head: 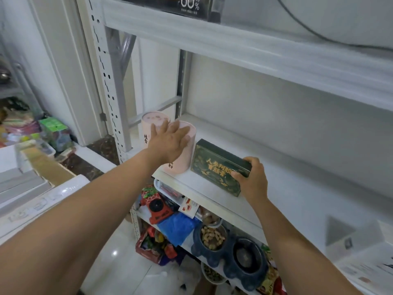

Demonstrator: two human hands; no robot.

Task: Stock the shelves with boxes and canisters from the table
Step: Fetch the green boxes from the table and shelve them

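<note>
Canisters: two, both pink, both on the white shelf (297,167) at its left end.
Rear canister (148,124): upright, long axis vertical, lid facing up; it sits at 10 o'clock of the other one, close to it or touching (the hand hides the gap).
Front canister (180,166): upright as well, lid up, near the shelf's front edge, black characters low on its side.
Left hand (170,143): one of two hands in view; its grip is wide, with straight, spread fingers laid over the front canister's top and side.
Green box (212,169): one only, just at 3 o'clock of the front canister. It stands on a long edge on the shelf, gold-lettered face toward the camera, long axis running from 10 o'clock to 4 o'clock.
Right hand (253,177): grip closed on the green box's right end, fingers curled over the top, thumb on the front face.
Dark box (187,5): one, on the shelf above at 12 o'clock, marked "60%".
Blue bowls (212,241): two, joined, on the shelf below at 6 o'clock.
</note>
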